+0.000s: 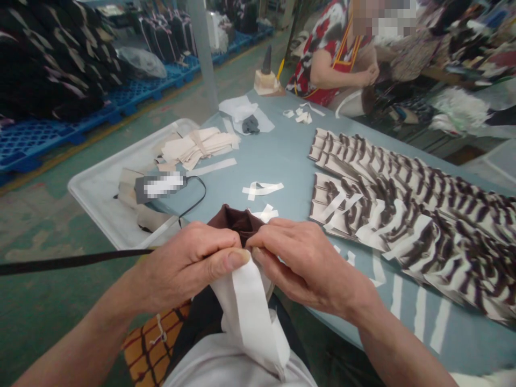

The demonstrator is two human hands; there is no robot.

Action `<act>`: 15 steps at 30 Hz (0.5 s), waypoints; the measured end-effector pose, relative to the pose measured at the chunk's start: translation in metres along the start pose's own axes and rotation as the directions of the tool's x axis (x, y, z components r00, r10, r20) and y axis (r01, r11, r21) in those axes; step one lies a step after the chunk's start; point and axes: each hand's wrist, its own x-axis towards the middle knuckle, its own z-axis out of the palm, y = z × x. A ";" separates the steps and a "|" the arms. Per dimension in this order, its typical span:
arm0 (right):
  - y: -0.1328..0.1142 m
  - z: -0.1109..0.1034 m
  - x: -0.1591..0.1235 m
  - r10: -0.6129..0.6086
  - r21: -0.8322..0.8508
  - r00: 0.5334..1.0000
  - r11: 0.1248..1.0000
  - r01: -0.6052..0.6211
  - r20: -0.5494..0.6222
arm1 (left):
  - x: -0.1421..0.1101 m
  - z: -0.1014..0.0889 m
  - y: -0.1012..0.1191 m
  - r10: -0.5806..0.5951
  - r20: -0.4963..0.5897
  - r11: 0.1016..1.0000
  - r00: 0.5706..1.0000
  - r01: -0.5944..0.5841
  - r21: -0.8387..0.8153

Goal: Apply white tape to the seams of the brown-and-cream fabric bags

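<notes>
Both my hands pinch one brown-and-white fabric piece (250, 301) at its middle, over my lap. Its folded brown end (233, 216) sticks up beyond my fingers, and a broad white strip hangs down toward me. My left hand (197, 258) has its thumb pressed flat on top of the white part. Opposite it, almost touching, my right hand (300, 258) grips the edge with curled fingers. Just past the fabric, short white tape strips (263, 189) lie on the blue-grey table (282, 156). What sits under my fingertips is hidden.
Rows of overlapping brown-and-cream pieces (379, 172) cover the table's right side. At the left stands a white plastic bin (92, 177) beside a stack of cream cloth pieces (197, 148). Across the table a person (322, 64) works with their hands together. A grey post (205, 59) rises behind.
</notes>
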 end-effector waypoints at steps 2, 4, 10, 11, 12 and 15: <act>-0.002 -0.002 0.000 0.007 -0.113 0.999 0.994 -0.002 0.037 | 0.003 -0.002 0.004 -0.051 0.010 0.999 0.999 0.051 0.013; -0.004 -0.005 0.000 0.016 -0.207 0.997 0.978 -0.001 0.071 | 0.007 -0.005 0.008 -0.103 0.023 0.995 0.994 0.103 0.014; -0.003 -0.013 0.004 -0.017 -0.085 1.000 0.996 0.019 0.023 | 0.013 -0.005 0.013 -0.103 0.003 0.993 0.995 0.103 -0.052; 0.000 -0.012 0.005 -0.036 0.004 0.999 0.999 0.036 -0.013 | 0.012 -0.001 0.014 -0.065 -0.049 0.997 0.997 0.062 -0.048; 0.004 -0.010 0.005 -0.045 0.097 0.998 0.994 0.049 -0.048 | 0.010 0.003 0.014 -0.020 -0.104 0.999 0.994 0.016 -0.041; 0.025 0.003 0.004 0.031 0.300 0.993 0.954 0.004 -0.113 | 0.002 0.017 0.018 0.110 -0.230 0.993 0.967 -0.117 -0.014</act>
